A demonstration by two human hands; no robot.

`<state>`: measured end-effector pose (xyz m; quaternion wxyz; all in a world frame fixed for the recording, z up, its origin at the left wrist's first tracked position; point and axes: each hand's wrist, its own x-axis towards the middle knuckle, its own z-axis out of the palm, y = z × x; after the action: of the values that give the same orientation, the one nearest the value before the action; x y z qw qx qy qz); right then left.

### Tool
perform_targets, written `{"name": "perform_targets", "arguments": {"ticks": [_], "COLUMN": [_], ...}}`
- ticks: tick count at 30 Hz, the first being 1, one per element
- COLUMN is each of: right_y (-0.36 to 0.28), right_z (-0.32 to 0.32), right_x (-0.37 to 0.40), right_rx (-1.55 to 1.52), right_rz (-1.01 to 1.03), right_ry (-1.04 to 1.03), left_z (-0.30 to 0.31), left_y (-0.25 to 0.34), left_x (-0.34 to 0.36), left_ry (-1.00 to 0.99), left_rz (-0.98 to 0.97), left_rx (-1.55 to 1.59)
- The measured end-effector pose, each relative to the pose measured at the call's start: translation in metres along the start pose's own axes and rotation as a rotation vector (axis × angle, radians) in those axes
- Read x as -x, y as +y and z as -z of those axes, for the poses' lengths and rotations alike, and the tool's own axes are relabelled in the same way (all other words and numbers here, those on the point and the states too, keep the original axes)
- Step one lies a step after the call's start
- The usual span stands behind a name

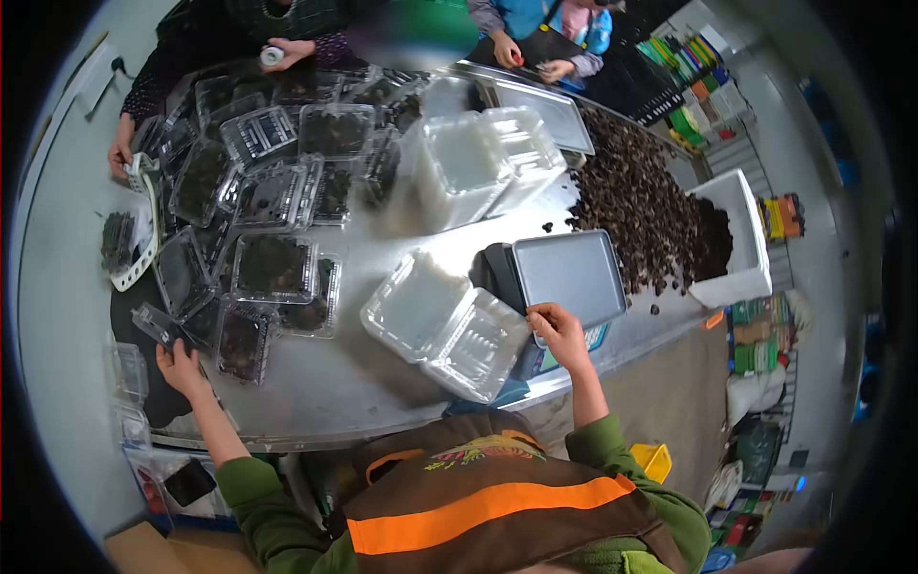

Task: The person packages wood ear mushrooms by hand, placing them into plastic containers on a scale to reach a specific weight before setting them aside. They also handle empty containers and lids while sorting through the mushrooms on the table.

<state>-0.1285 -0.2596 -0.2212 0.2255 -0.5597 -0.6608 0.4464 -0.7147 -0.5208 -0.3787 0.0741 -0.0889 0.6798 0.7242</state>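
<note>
My left hand reaches out at the table's left end, fingers apart, with its tips right at a small transparent plastic box. Beside it lies a filled clamshell box with dark contents. My right hand is closed in a pinch at the right edge of an open transparent clamshell container, which lies spread on the metal table. Just beyond my right fingers stands a scale with a grey tray on top.
Stacked clamshell containers stand behind the scale. Dark, mushroom-like pieces are heaped at the right, spilling from a white foam box. Many filled boxes crowd the left. Across the table, one person's hand holds a white roll; a white basket stands left.
</note>
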Motion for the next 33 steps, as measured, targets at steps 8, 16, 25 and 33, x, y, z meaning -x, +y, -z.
{"name": "perform_targets", "arguments": {"ticks": [8, 16, 25, 33], "right_y": [0.050, 0.134, 0.219, 0.285], "right_z": [0.054, 0.158, 0.302, 0.308], "right_x": [0.028, 0.042, 0.061, 0.036], "right_rx": [-0.081, -0.108, 0.096, -0.045], "right_rz": [-0.004, -0.031, -0.126, -0.145], "right_ry": [0.175, 0.217, 0.231, 0.176], "left_z": [-0.019, -0.133, -0.133, -0.132], "left_y": [0.038, 0.029, 0.018, -0.006], "left_x": [0.005, 0.276, 0.531, 0.494], "left_ry": [-0.007, -0.599, -1.073, -0.954], "left_rz": [-0.334, -0.536, -0.885, -0.753], "left_rx": [-0.354, -0.427, -0.984, -1.117]}}
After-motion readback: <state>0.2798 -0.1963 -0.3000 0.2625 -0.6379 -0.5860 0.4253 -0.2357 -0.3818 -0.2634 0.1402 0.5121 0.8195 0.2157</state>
